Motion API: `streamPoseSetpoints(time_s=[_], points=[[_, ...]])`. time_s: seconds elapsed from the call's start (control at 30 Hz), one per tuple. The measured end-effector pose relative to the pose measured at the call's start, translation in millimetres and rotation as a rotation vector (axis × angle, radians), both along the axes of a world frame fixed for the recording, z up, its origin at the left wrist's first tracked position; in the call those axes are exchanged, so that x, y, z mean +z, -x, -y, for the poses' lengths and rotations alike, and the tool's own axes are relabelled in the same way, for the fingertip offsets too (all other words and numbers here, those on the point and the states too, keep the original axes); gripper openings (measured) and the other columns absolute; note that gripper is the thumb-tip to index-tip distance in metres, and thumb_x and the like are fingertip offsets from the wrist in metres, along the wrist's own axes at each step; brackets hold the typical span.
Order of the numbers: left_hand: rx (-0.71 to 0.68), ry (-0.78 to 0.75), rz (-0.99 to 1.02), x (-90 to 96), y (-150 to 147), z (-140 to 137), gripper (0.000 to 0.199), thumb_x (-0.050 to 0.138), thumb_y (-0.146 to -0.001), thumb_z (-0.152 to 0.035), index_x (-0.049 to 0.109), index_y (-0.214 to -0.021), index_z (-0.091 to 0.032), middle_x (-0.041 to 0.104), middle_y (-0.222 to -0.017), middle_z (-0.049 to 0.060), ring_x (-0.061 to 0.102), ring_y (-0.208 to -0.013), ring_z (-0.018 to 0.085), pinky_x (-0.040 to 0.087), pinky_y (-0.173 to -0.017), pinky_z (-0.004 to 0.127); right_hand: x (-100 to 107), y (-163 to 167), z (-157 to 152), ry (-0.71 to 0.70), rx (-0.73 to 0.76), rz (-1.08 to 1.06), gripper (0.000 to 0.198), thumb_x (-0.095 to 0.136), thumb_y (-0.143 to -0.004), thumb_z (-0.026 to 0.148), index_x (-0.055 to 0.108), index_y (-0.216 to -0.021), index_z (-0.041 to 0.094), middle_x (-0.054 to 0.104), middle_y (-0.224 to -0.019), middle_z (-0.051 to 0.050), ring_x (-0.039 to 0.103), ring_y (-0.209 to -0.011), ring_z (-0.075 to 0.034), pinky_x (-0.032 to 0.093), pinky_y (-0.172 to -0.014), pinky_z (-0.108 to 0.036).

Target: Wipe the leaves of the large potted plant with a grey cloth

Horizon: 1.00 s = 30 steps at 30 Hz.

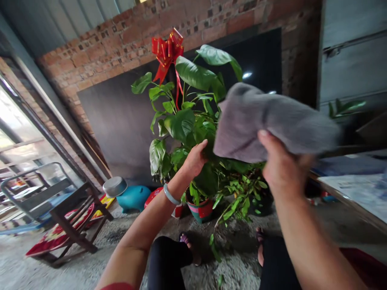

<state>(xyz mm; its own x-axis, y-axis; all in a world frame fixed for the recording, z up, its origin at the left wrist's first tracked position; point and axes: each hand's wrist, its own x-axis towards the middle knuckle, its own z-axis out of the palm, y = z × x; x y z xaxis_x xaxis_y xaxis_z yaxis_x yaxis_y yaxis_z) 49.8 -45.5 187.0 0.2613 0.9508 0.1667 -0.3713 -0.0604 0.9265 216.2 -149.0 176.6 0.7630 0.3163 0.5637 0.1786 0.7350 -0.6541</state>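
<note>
A grey cloth (272, 121), folded and slightly blurred, is gripped in my right hand (284, 169), thumb on its near side. It is held up at the right of a tall potted plant with broad green leaves (181, 125). My left hand (195, 161), with a pale bangle (171, 195) at the wrist, reaches in among those leaves. Its thumb points outward beside a large dark leaf (207, 179); the other fingers are hidden, so I cannot tell whether they grip it. A red ribbon bow (168, 52) tops the plant. Below stands its red and green pot (201, 210).
A smaller leafy plant (238, 189) spreads at the right, a stem trailing between my feet. Leftward are a blue animal-shaped stool (134, 198), a metal basin (115, 187) and a wooden chair (75, 225). A dark panel (121, 121) leans behind; a table (359, 189) is at right.
</note>
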Motion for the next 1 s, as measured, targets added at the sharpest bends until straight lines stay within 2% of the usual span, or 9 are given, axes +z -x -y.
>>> streamPoseSetpoints(time_s=[0.07, 0.13, 0.27, 0.4, 0.53, 0.67, 0.73, 0.8, 1.0], points=[[0.068, 0.114, 0.053, -4.1, -2.3, -3.5, 0.017, 0.073, -0.086, -0.029, 0.074, -0.097, -0.015, 0.078, -0.089, 0.007, 0.073, -0.093, 0.023, 0.056, -0.097, 0.037, 3.3, 10.3, -17.4, 0.016, 0.186, 0.173, 0.051, 0.083, -0.075, 0.047, 0.067, -0.116, 0.021, 0.075, -0.121, -0.009, 0.07, -0.115, -0.027, 0.058, -0.104, -0.046], [0.137, 0.191, 0.077, -9.7, 2.0, -3.5, 0.013, 0.065, -0.09, -0.024, 0.073, -0.094, -0.014, 0.077, -0.082, 0.006, 0.073, -0.089, 0.022, 0.057, -0.096, 0.036, -15.1, 5.3, -27.9, 0.121, 0.323, 0.353, 0.038, 0.082, -0.072, 0.041, 0.071, -0.102, 0.02, 0.078, -0.103, -0.008, 0.073, -0.096, -0.025, 0.061, -0.094, -0.044], [0.133, 0.22, 0.062, -20.7, 19.7, -1.6, 0.02, 0.053, -0.099, -0.025, 0.07, -0.097, -0.015, 0.077, -0.085, 0.008, 0.073, -0.085, 0.022, 0.059, -0.093, 0.041, -55.8, -40.1, -32.7, 0.308, 0.03, 0.232, 0.037, 0.083, -0.062, 0.037, 0.07, -0.093, 0.022, 0.076, -0.091, -0.007, 0.071, -0.085, -0.03, 0.059, -0.088, -0.051], [0.122, 0.199, 0.053, -26.7, 24.8, -2.5, 0.013, 0.062, -0.095, -0.026, 0.069, -0.099, -0.016, 0.074, -0.084, 0.007, 0.069, -0.075, 0.02, 0.06, -0.09, 0.044, -25.8, -48.5, -30.3, 0.086, -0.144, 0.2, 0.039, 0.083, -0.07, 0.041, 0.069, -0.101, 0.024, 0.076, -0.1, -0.009, 0.072, -0.092, -0.03, 0.059, -0.091, -0.048], [0.125, 0.136, 0.046, -29.3, 16.8, 1.0, 0.013, 0.056, -0.096, -0.021, 0.067, -0.091, -0.016, 0.07, -0.076, 0.004, 0.066, -0.069, 0.018, 0.06, -0.087, 0.042, 4.4, -11.0, -44.4, -0.096, 0.016, 0.567, 0.042, 0.075, -0.08, 0.041, 0.066, -0.119, 0.026, 0.074, -0.121, -0.009, 0.07, -0.111, -0.028, 0.053, -0.106, -0.045], [0.175, 0.104, 0.018, -36.9, 24.2, 2.8, 0.011, 0.063, -0.093, -0.024, 0.064, -0.085, -0.018, 0.07, -0.075, 0.004, 0.068, -0.07, 0.019, 0.059, -0.084, 0.038, -52.1, -19.7, -69.4, 0.256, 0.207, 0.616, 0.037, 0.072, -0.071, 0.04, 0.067, -0.104, 0.023, 0.077, -0.103, -0.008, 0.072, -0.097, -0.029, 0.058, -0.093, -0.045], [0.2, 0.131, -0.013, -42.2, 34.9, -0.2, 0.012, 0.065, -0.092, -0.026, 0.064, -0.083, -0.018, 0.071, -0.074, 0.004, 0.069, -0.071, 0.02, 0.059, -0.082, 0.037, -86.2, -43.5, -71.2, 0.495, 0.164, 0.484, 0.035, 0.074, -0.064, 0.043, 0.066, -0.091, 0.023, 0.076, -0.088, -0.007, 0.072, -0.086, -0.031, 0.058, -0.083, -0.047], [0.226, 0.136, -0.022, -46.2, 46.2, -4.2, 0.011, 0.064, -0.092, -0.026, 0.065, -0.084, -0.018, 0.072, -0.075, 0.004, 0.07, -0.07, 0.019, 0.06, -0.08, 0.036, -98.7, -66.6, -66.5, 0.575, 0.087, 0.361, 0.034, 0.077, -0.06, 0.044, 0.066, -0.085, 0.024, 0.075, -0.082, -0.007, 0.071, -0.081, -0.033, 0.058, -0.08, -0.047], [0.332, 0.133, 0.074, -39.5, 65.5, 0.8, 0.011, 0.061, -0.093, -0.025, 0.067, -0.087, -0.018, 0.075, -0.076, 0.002, 0.073, -0.073, 0.018, 0.061, -0.077, 0.032, -31.8, -64.5, -82.5, 0.116, -0.105, 0.228, 0.044, 0.076, -0.074, 0.053, 0.066, -0.103, 0.022, 0.076, -0.114, -0.013, 0.072, -0.104, -0.031, 0.055, -0.1, -0.05]])
